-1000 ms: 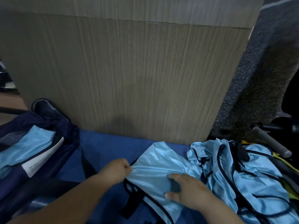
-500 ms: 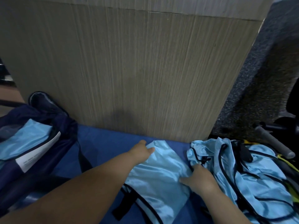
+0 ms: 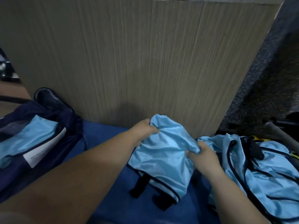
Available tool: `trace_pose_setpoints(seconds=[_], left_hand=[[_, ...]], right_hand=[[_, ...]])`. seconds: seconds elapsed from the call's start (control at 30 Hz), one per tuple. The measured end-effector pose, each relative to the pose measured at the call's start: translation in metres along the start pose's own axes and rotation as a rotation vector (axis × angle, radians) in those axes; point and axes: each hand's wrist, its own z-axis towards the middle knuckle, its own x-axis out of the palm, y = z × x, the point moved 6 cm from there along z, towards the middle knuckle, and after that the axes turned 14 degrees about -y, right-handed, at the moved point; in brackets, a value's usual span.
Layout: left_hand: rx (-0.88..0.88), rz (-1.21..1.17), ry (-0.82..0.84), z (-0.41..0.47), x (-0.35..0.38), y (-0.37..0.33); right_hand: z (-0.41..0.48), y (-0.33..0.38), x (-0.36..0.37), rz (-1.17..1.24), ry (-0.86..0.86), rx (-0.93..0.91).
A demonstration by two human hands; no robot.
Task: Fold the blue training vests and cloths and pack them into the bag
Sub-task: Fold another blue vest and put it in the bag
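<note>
A light blue vest (image 3: 163, 152) with black trim lies folded on the dark blue surface (image 3: 103, 135) in the middle. My left hand (image 3: 144, 131) grips its far left corner and bunches the cloth. My right hand (image 3: 202, 152) pinches its right edge. The far end of the vest is raised off the surface. To the right lies a heap of light blue vests (image 3: 252, 167) with black edging. At the left a dark navy bag (image 3: 68, 120) stands open, with light blue cloth (image 3: 30, 138) and a white label inside.
A tall wood-grain panel (image 3: 145, 62) stands straight ahead, close behind the vest. Grey speckled floor (image 3: 265, 88) shows at the right, with a grey bar (image 3: 281, 136) and dark gear beyond the heap. A yellow item (image 3: 258, 139) peeks from under the heap.
Both hands went from flat on the vest to gripping its far end. That end is now bunched and lifted off the surface.
</note>
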Motion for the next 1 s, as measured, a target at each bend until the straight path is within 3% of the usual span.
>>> trace_pose_setpoints(seconds=[0.17, 0.33, 0.43, 0.53, 0.6, 0.8, 0.9, 1.0], left_hand=[[0.223, -0.11, -0.074, -0.001, -0.018, -0.044], [0.508, -0.097, 0.001, -0.029, -0.043, -0.073], [0.594, 0.21, -0.02, -0.043, -0.059, -0.03], [0.481, 0.59, 0.123, -0.056, -0.061, 0.04], [0.436, 0.742, 0.25, -0.066, -0.059, 0.076], [0.567, 0.885, 0.143, -0.079, -0.059, 0.087], [0.59, 0.774, 0.189, -0.088, -0.054, 0.083], [0.453, 0.606, 0.218, -0.093, -0.057, 0.088]], right_hand=[[0.006, 0.031, -0.023, 0.194, -0.224, -0.123], [-0.011, 0.07, -0.05, 0.207, -0.379, -0.609], [-0.017, 0.056, -0.03, -0.011, -0.136, -0.792], [-0.033, 0.01, 0.009, -0.391, 0.345, -0.691], [-0.046, -0.015, 0.022, -0.478, 0.521, -0.607], [-0.057, -0.017, 0.015, -0.451, 0.54, -0.564], [-0.059, -0.014, 0.011, -0.39, 0.499, -0.57], [-0.057, -0.011, 0.003, -0.27, 0.482, -0.493]])
